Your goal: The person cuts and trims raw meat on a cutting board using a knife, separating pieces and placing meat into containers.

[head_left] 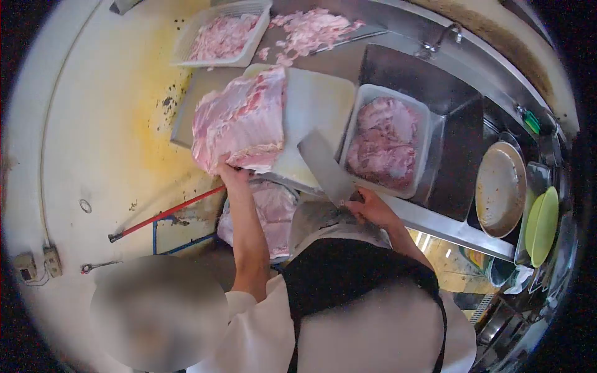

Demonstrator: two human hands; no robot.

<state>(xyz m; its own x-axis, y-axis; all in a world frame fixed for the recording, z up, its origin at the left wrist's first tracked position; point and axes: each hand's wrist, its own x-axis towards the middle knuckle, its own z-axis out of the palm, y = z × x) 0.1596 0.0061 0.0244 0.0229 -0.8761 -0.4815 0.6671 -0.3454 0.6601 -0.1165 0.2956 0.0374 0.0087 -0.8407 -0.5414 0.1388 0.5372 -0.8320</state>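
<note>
A large slab of raw ribs [239,118] lies over the left part of a white cutting board [317,105]. My left hand [233,175] is closed on the slab's near edge, its fingertips partly hidden by the meat. In my right hand [371,208] is a cleaver [324,166]. Its broad blade points up and left over the board's near right corner, apart from the ribs. Just right of the board, a white plastic tub [421,133] contains dark pink pieces of meat [384,140].
A white basket [180,59] of pale trimmings stands at the back left, beside a loose heap of trimmings [317,31]. More meat [267,211] sits in a container below the counter. A sink [457,143], faucet [438,40], round pan [500,186] and green bowl [544,227] are rightward.
</note>
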